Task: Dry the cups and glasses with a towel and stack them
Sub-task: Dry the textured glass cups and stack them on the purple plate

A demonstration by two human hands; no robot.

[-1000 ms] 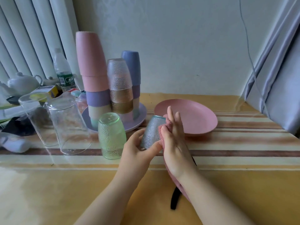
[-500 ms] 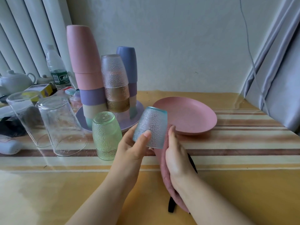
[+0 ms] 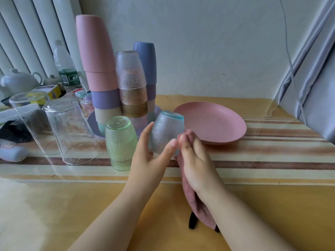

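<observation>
The table (image 3: pixel 272 205), in yellow and striped cloth, fills the view. At 12 o'clock from the hands sits the pink plate (image 3: pixel 217 122). At 11 o'clock stands the tall stack of pink, purple and beige cups (image 3: pixel 97 69), with the stack of textured glasses (image 3: pixel 131 84) touching its right side. Two clear glasses (image 3: pixel 68 131) stand upside down at 9 o'clock, and the green glass (image 3: pixel 120 142) stands inverted just beside the left hand (image 3: pixel 150 156).

That hand grips the blue glass (image 3: pixel 165 133), tilted base-up above the table, thumb in front and fingers behind. The right hand (image 3: pixel 195 160) clamps the pink towel (image 3: pixel 195 203) against the glass's right side, fingertips meeting the left thumb.
</observation>
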